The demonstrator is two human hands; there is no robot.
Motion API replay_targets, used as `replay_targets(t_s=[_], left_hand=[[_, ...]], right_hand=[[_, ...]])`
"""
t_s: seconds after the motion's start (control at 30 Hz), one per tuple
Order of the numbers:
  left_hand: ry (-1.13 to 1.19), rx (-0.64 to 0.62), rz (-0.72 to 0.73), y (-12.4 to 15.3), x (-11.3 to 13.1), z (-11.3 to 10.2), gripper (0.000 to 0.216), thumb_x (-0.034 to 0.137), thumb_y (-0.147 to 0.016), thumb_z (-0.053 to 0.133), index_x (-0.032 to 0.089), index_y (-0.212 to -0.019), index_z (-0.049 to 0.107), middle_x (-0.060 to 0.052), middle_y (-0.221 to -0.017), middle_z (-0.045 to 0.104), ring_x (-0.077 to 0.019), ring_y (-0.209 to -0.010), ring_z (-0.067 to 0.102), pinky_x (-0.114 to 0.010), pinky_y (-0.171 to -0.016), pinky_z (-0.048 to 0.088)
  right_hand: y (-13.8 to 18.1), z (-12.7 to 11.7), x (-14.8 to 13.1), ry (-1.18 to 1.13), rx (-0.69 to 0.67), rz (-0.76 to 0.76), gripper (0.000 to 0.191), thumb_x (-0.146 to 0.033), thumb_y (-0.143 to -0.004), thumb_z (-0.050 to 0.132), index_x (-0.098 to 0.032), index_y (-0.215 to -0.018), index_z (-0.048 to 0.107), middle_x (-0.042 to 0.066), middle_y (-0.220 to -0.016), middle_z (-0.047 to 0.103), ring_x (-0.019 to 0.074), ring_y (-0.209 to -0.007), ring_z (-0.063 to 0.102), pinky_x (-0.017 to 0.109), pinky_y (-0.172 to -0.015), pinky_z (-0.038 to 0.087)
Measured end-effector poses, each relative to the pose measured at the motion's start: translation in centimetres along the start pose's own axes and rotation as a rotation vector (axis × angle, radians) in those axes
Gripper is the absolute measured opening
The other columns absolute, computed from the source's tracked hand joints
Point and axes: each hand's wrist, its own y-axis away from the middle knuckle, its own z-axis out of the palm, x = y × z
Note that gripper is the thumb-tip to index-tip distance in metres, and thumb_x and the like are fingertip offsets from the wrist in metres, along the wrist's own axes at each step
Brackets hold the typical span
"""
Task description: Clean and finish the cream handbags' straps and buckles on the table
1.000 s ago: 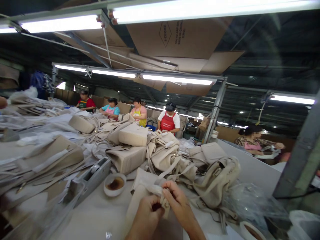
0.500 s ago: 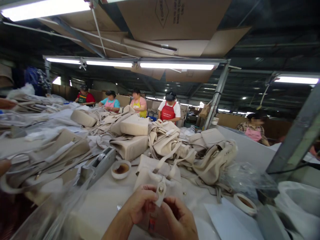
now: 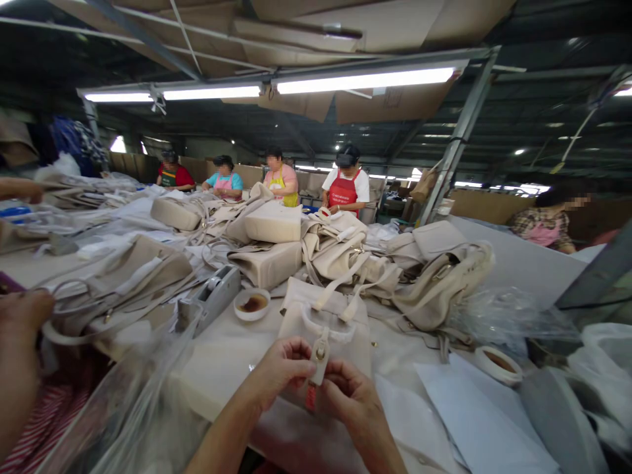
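A cream handbag (image 3: 291, 322) lies before me, its two handles reaching toward the pile behind. From its upper middle a short strap tab (image 3: 320, 361) with a gold-coloured metal clasp comes toward me. My left hand (image 3: 279, 372) pinches the tab's left edge between thumb and fingers. On the opposite side, my right hand (image 3: 348, 398) is closed with its fingertips at the tab's lower right edge. Just below the tab a small red-patterned piece (image 3: 311, 397) shows between the hands; what it belongs to is unclear.
Piled cream bags (image 3: 274, 263) fill the table beyond. Left of my bag stand a tape dispenser (image 3: 214, 296) and a bowl of brown liquid (image 3: 251, 305). At right are a tape roll (image 3: 498, 366) and white sheets (image 3: 481, 408). A co-worker's hand (image 3: 22, 329) is at far left.
My view has tilted down, so the table's things sit higher. Both hands stay at the strap tab, now held more upright with the red-patterned piece showing more clearly beneath.
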Motion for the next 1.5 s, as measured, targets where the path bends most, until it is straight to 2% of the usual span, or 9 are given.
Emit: replay_targets(t_s=[0.33, 0.47, 0.67, 0.77, 0.87, 0.97, 1.13, 1.3, 1.5], left_hand=[[-0.107, 0.055, 0.006, 0.5, -2.3, 0.9, 0.014, 0.019, -0.057, 0.062, 0.019, -0.063, 0.049, 0.005, -0.056, 0.059, -0.0147, -0.049, 0.059, -0.028, -0.053, 0.046], [-0.146, 0.036, 0.007, 0.1, -2.8, 0.7, 0.015, 0.015, -0.057, 0.061, 0.019, -0.063, 0.048, 0.006, -0.056, 0.057, -0.0143, -0.052, 0.058, -0.027, -0.054, 0.046], [-0.052, -0.037, 0.041, -0.4, -2.9, 1.2, 0.021, 0.016, -0.055, 0.061, 0.022, -0.064, 0.042, 0.008, -0.053, 0.05, -0.0111, -0.046, 0.049, -0.026, -0.049, 0.041], [-0.243, 0.144, 0.168, -0.5, -3.3, 1.8, 0.018, 0.019, -0.061, 0.057, 0.023, -0.063, 0.039, 0.008, -0.055, 0.044, -0.0103, -0.05, 0.044, -0.024, -0.049, 0.035], [-0.611, 0.277, 0.29, -0.2, -3.5, 2.3, 0.014, 0.015, -0.067, 0.052, 0.022, -0.063, 0.04, 0.005, -0.059, 0.045, -0.0118, -0.057, 0.043, -0.025, -0.054, 0.031], [-0.88, 0.281, 0.329, 0.3, -3.6, 2.7, 0.015, 0.012, -0.069, 0.05, 0.022, -0.065, 0.04, 0.003, -0.063, 0.05, -0.0137, -0.06, 0.044, -0.027, -0.057, 0.028], [-1.074, 0.256, 0.387, 0.7, -4.0, 2.6, 0.015, 0.012, -0.072, 0.05, 0.022, -0.067, 0.04, -0.001, -0.069, 0.054, -0.0175, -0.067, 0.048, -0.03, -0.061, 0.028], [-0.877, 0.233, 0.352, 0.7, -4.4, 2.7, 0.014, 0.019, -0.078, 0.05, 0.022, -0.067, 0.042, 0.0, -0.065, 0.052, -0.0162, -0.063, 0.048, -0.029, -0.059, 0.03], [-0.06, 0.08, 0.047, -0.2, -5.0, 2.7, 0.032, 0.036, -0.063, 0.069, 0.023, -0.067, 0.041, 0.007, -0.054, 0.051, -0.01, -0.045, 0.046, -0.022, -0.045, 0.033]], right_hand=[[-0.4, -0.1, 0.8, -0.106, 0.048, -0.001, 0.036, -0.042, -0.066, 0.085, -0.021, -0.084, 0.062, 0.003, -0.074, 0.077, 0.0193, -0.061, 0.07, 0.027, -0.054, 0.054], [-0.3, -0.5, 1.2, -0.092, 0.002, -0.023, 0.037, -0.041, -0.07, 0.083, -0.021, -0.095, 0.063, 0.005, -0.08, 0.078, 0.0189, -0.063, 0.071, 0.028, -0.057, 0.055], [-0.1, -0.6, 1.7, -0.178, 0.042, -0.026, 0.051, -0.04, -0.065, 0.086, -0.022, -0.105, 0.059, 0.001, -0.071, 0.074, 0.0185, -0.056, 0.069, 0.03, -0.056, 0.056], [0.0, -0.4, 2.0, -0.194, 0.061, -0.024, 0.049, -0.039, -0.065, 0.087, -0.021, -0.103, 0.061, 0.001, -0.073, 0.074, 0.017, -0.059, 0.069, 0.027, -0.057, 0.055], [0.1, -0.7, 2.4, -0.204, 0.064, -0.01, 0.045, -0.037, -0.068, 0.086, -0.021, -0.103, 0.062, 0.002, -0.077, 0.075, 0.0174, -0.068, 0.07, 0.025, -0.061, 0.054], [-0.1, -1.4, 3.1, -0.239, 0.019, 0.03, 0.043, -0.035, -0.069, 0.085, -0.022, -0.104, 0.063, 0.003, -0.082, 0.076, 0.0184, -0.075, 0.072, 0.026, -0.066, 0.056], [-0.4, -2.1, 3.8, -0.287, 0.044, 0.063, 0.046, -0.038, -0.063, 0.088, -0.02, -0.098, 0.064, 0.001, -0.074, 0.075, 0.0181, -0.067, 0.07, 0.028, -0.064, 0.056], [-0.1, -2.1, 3.4, -0.272, 0.073, 0.035, 0.047, -0.038, -0.065, 0.087, -0.022, -0.104, 0.065, 0.003, -0.079, 0.075, 0.0203, -0.075, 0.071, 0.031, -0.07, 0.058], [0.5, -2.1, 3.5, -0.316, 0.096, -0.052, 0.053, -0.036, -0.069, 0.084, -0.029, -0.118, 0.065, 0.001, -0.081, 0.072, 0.0198, -0.069, 0.069, 0.033, -0.065, 0.058]])
